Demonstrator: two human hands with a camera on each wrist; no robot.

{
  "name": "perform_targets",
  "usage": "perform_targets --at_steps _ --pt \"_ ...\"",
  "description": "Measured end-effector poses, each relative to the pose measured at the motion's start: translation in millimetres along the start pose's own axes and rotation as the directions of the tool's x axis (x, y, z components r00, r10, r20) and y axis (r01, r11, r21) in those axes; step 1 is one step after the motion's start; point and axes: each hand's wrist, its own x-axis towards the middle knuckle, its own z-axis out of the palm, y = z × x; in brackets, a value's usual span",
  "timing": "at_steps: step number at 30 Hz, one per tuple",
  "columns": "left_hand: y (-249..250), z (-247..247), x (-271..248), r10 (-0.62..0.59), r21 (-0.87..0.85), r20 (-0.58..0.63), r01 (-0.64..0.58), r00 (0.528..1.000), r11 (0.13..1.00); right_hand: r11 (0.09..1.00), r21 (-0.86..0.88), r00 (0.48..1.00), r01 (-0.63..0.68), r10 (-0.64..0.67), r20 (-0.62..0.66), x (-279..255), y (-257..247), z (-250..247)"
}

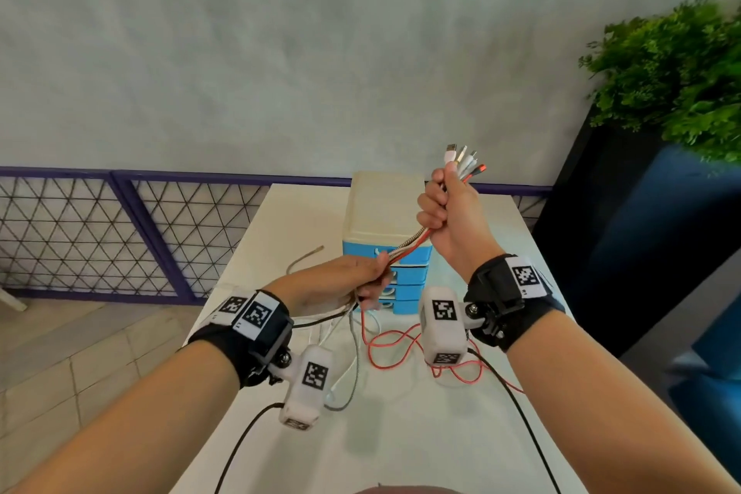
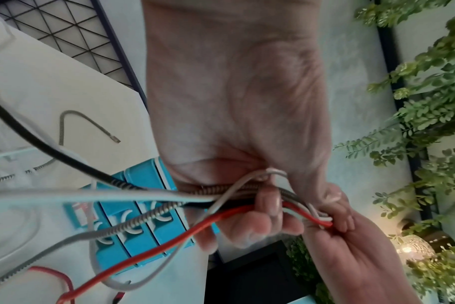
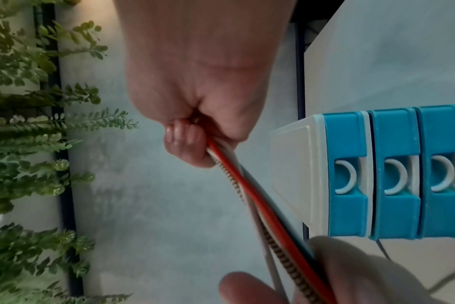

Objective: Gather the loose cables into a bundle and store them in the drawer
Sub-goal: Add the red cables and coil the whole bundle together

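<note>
Over at the left edge of the white table [image 1: 461, 433] nothing is being handled; the slack of the cables [image 1: 405, 249] begins just inboard of it, where a braided grey lead with a bare plug [image 2: 116, 140] lies apart near the far left side, not yet gathered in. Nearer the front edge the red cable [image 1: 395, 349] sprawls in loops on the surface, with white and braided strands beside it.

The left hand [image 1: 341, 285] is curled round the strands just below the middle of the run, fingers [image 2: 269, 202] hooked over red, white, black and braided leads together. From there the bundle rises taut to the right hand [image 1: 451, 209], which is clenched round the upper part, the connector ends [image 1: 463, 158] fanned out above the fist.

Behind the hands, toward the far edge, stands the small blue drawer unit [image 1: 405, 277] with a cream top; every drawer I can see looks closed.

To my eye this is the straightening stage. It would go best with the right hand holding firm while the left slides down the strands, drawing the slack off the table evenly. The stray braided lead wants picking up first, and the red loops could snag if pulled fast. A drawer must be opened before the bundle goes in.
</note>
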Motion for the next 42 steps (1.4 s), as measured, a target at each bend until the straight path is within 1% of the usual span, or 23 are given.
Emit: perform_targets --at_steps 2,4,7,11,14,15,17,18,20,23,25,27,28,30,32,33,34,35,36,38,39,40,42 --pt "4.0 1.5 2.5 0.002 -0.025 -0.036 -0.003 0.999 1.000 0.999 0.010 0.999 -0.032 0.032 0.001 -0.8 -2.0 -2.5" --pt "5.7 -0.8 5.4 0.035 0.001 -0.050 -0.035 0.998 0.999 0.998 0.001 0.998 -0.058 0.058 -0.001 -1.2 -5.3 -4.9" --pt "5.8 -6.4 7.1 0.080 -0.001 -0.063 -0.080 0.995 0.997 0.999 0.002 0.999 -0.035 0.036 -0.015 -1.6 -11.3 -7.1" --pt "6.7 -6.1 9.6 0.122 0.210 -0.074 -0.105 0.990 0.972 0.999 0.016 0.998 0.045 -0.044 -0.044 -5.2 -12.6 -7.1" --pt "10.6 0.1 10.6 0.076 0.259 -0.001 -0.073 0.997 0.963 0.999 0.017 0.998 0.052 -0.051 -0.020 -5.3 -11.2 -4.9" --pt "13.6 2.6 11.0 0.040 0.297 0.031 -0.047 0.999 0.954 1.000 0.012 1.000 0.022 -0.023 0.006 -5.5 -11.1 -4.3" --pt "19.9 5.8 12.0 -0.029 0.376 0.097 -0.010 0.995 0.927 0.995 0.007 0.991 -0.098 0.097 0.091 -6.8 -11.5 -3.8" --pt "21.9 5.7 12.5 -0.055 0.394 0.123 0.002 0.991 0.919 0.984 0.003 0.974 -0.178 0.175 0.146 -7.7 -12.2 -4.1" --pt "22.5 0.2 11.6 -0.093 0.412 0.119 0.036 0.989 0.910 0.956 -0.032 0.928 -0.293 0.292 0.232 -9.1 -14.8 -6.2" --pt "14.0 -10.4 5.3 -0.119 0.374 0.092 0.076 0.989 0.924 0.944 -0.031 0.916 -0.327 0.325 0.235 -8.8 -19.0 -12.2" --pt "7.1 -12.3 1.1 -0.093 0.251 0.079 0.071 0.992 0.965 0.942 -0.017 0.919 -0.335 0.331 0.212 -8.3 -19.1 -15.9" --pt "2.9 -12.6 0.6 -0.070 0.167 0.040 0.063 0.997 0.984 0.929 -0.070 0.908 -0.363 0.369 0.199 -7.9 -17.8 -19.8" --pt "1.7 -12.4 1.8 -0.050 0.176 0.005 0.049 0.999 0.983 0.913 -0.138 0.893 -0.385 0.406 0.193 -8.7 -16.7 -20.6" --pt "2.9 -13.7 6.2 0.013 0.308 -0.091 0.016 0.996 0.951 0.842 -0.319 0.844 -0.434 0.504 0.181 -11.6 -13.7 -19.5" --pt "9.2 -15.8 11.7 0.073 0.525 -0.149 0.016 0.986 0.851 0.737 -0.480 0.761 -0.476 0.618 0.195 -18.1 -9.3 -17.0" --pt "13.1 -16.9 14.2 0.093 0.618 -0.140 0.014 0.986 0.786 0.697 -0.528 0.720 -0.485 0.661 0.212 -22.5 -7.0 -15.4" --pt "16.3 -18.1 15.9 0.098 0.685 -0.121 0.011 0.988 0.729 0.678 -0.556 0.696 -0.480 0.681 0.230 -25.6 -4.0 -14.7" --pt "19.2 -19.7 16.7 0.093 0.726 -0.105 0.013 0.990 0.687 0.685 -0.567 0.704 -0.457 0.669 0.240 -27.6 -0.7 -14.5" --pt "21.7 -21.8 16.5 0.082 0.752 -0.094 0.017 0.992 0.659 0.713 -0.558 0.742 -0.425 0.627 0.236 -28.4 3.3 -14.6" --pt "27.6 -23.9 14.5 0.063 0.769 -0.069 0.013 0.996 0.640 0.801 -0.480 0.851 -0.357 0.491 0.185 -28.1 11.3 -16.9" --pt "30.5 -24.0 13.5 0.050 0.771 -0.061 0.015 0.997 0.637 0.839 -0.439 0.894 -0.322 0.422 0.150 -27.9 14.1 -17.8" --pt "33.4 -22.8 12.7 0.039 0.771 -0.056 0.018 0.998 0.637 0.857 -0.424 0.920 -0.292 0.372 0.120 -27.0 16.7 -19.6" --pt "37.7 -19.4 12.0 0.021 0.784 -0.053 0.028 0.998 0.620 0.841 -0.463 0.929 -0.280 0.359 0.092 -24.8 21.2 -25.6"
